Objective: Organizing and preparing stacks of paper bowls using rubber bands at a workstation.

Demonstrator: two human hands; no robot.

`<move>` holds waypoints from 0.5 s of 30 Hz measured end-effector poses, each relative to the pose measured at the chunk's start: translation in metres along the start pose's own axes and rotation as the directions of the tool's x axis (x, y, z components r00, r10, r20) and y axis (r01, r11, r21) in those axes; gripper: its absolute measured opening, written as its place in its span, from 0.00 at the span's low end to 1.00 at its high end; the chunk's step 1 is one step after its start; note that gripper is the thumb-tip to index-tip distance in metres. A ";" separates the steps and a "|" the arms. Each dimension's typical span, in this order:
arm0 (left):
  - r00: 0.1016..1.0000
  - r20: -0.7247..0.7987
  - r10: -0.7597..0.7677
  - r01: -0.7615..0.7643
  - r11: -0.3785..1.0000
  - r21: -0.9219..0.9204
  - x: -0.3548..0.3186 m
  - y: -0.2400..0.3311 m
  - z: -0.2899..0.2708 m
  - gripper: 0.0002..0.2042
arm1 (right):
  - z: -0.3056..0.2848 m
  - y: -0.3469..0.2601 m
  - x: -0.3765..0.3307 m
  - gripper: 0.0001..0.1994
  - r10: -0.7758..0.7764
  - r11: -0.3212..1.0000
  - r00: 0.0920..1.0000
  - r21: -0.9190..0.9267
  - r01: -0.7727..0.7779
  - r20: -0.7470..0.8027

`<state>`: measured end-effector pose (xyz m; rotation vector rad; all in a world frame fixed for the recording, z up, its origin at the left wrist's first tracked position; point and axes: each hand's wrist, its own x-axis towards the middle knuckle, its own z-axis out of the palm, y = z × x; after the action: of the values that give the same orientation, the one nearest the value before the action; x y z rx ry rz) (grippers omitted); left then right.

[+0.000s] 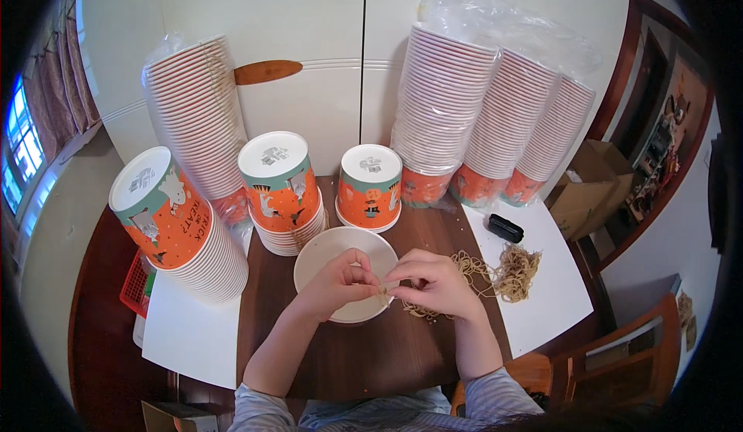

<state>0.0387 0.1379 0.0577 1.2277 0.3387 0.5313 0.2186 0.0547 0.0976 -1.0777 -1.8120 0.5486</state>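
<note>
Over an open paper bucket (317,258) with a white inside, my two hands meet at the fingertips. My left hand (340,281) is closed in a pinch, and my right hand (435,281) pinches from the other side. Between them is a thin tan strand (382,291), small and partly hidden by the fingers. More thin tan strands (472,268) lie loosely by my right hand, beside a tangled heap (517,274) of the same; whether they are string or rubber bands I cannot make out.
Upside-down orange printed buckets stand in stacks at the left (166,215), centre left (282,192) and centre (370,192). Tall plastic-wrapped stacks rise behind, at left (193,99) and right (445,99). A black object (505,228) lies on the table's white right side (553,296).
</note>
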 end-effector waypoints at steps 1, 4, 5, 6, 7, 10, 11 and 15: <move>1.000 -0.001 0.000 0.000 1.000 0.000 0.000 0.000 0.000 0.13 | 0.000 0.001 -0.001 0.09 -0.013 1.000 0.999 -0.002 0.013 0.037; 1.000 0.004 0.007 -0.006 1.000 -0.008 -0.001 0.001 0.001 0.13 | 0.001 -0.001 -0.001 0.09 0.013 1.000 0.997 -0.015 -0.012 0.072; 1.000 0.006 0.009 -0.009 1.000 -0.008 -0.001 0.001 0.001 0.12 | 0.002 0.000 -0.001 0.09 0.013 1.000 0.997 -0.015 -0.012 0.072; 1.000 0.008 0.011 -0.011 1.000 -0.007 -0.001 0.001 0.000 0.12 | 0.004 0.000 0.000 0.09 0.001 1.000 0.998 -0.029 0.001 0.065; 1.000 0.008 0.012 -0.011 1.000 -0.007 -0.001 0.001 0.000 0.12 | 0.006 0.001 0.000 0.08 -0.011 0.999 0.998 -0.043 0.014 0.058; 1.000 0.014 0.014 -0.014 1.000 -0.027 -0.001 0.001 0.000 0.12 | 0.008 0.010 -0.001 0.07 -0.097 0.992 0.995 -0.081 0.100 0.039; 1.000 0.007 0.017 -0.017 0.999 -0.028 -0.001 0.000 0.000 0.12 | 0.009 0.010 -0.001 0.07 -0.097 0.992 0.994 -0.080 0.100 0.040; 1.000 -0.010 0.026 -0.026 0.999 -0.029 -0.001 0.000 0.001 0.11 | 0.011 0.009 0.000 0.03 -0.119 0.987 0.993 -0.112 0.118 -0.003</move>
<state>0.0380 0.1367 0.0583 1.2031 0.3227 0.5626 0.2130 0.0604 0.0858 -1.0372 -1.9035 0.3739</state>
